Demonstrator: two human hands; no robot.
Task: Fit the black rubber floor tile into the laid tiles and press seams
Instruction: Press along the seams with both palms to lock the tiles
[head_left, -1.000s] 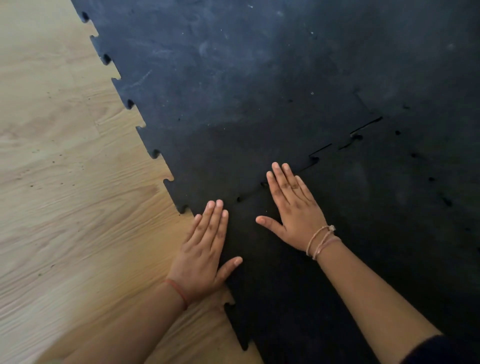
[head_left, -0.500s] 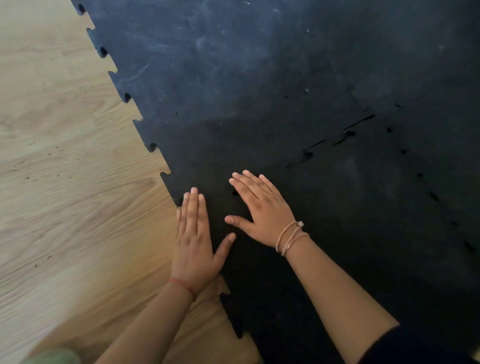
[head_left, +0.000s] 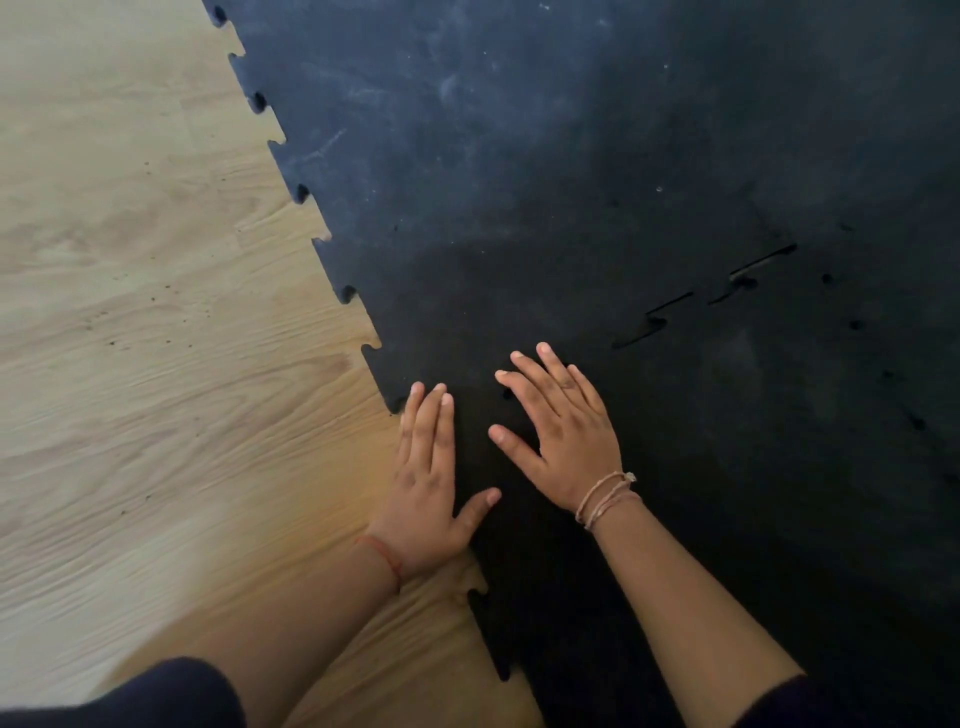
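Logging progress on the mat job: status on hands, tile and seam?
Left hand and right hand flat, open, on black rubber floor tile. Seam gaps remain open farther right. Nothing blocking.

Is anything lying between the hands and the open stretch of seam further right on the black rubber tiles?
Nothing visible. Both the left hand and right hand lie flat on the black rubber floor tile, and the mat between them and the gapped seam is bare.

Flat hands (head_left: 498, 467) on black tile (head_left: 649, 545)
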